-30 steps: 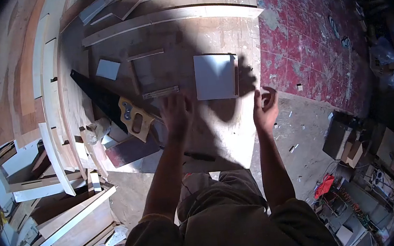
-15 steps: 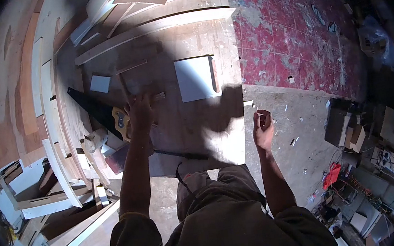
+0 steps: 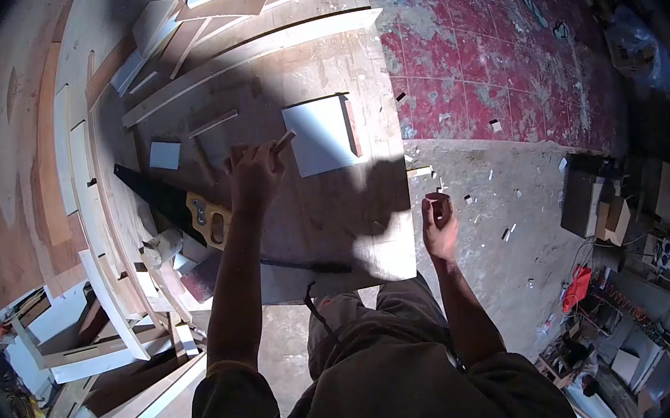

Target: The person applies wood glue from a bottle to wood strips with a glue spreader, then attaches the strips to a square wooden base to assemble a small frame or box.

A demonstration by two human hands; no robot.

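Note:
My left hand (image 3: pixel 256 171) is closed over the wooden table, gripping a short wooden strip (image 3: pixel 285 142) that sticks out to the right of the fingers. Just right of it lies a white square board (image 3: pixel 315 137) with a thin wooden strip (image 3: pixel 352 127) along its right edge. A handsaw (image 3: pixel 163 201) with a yellow handle rests to the left of my left forearm. My right hand (image 3: pixel 440 226) is off the table's right edge, above the floor. Its fingers curl together; whatever they hold, if anything, I cannot make out.
A small white tile-like piece (image 3: pixel 164 155) and a thin stick (image 3: pixel 213 124) lie on the tabletop (image 3: pixel 303 220). A long wooden strip (image 3: pixel 254 58) crosses the far side. Offcuts pile up at left. Scraps dot the floor (image 3: pixel 485 234); boxes (image 3: pixel 583 195) stand at right.
My left hand has moved slightly right and away from me, lifting the short wooden strip toward the white board. My right hand has shifted slightly, its fingers still curled. The view has shifted a little.

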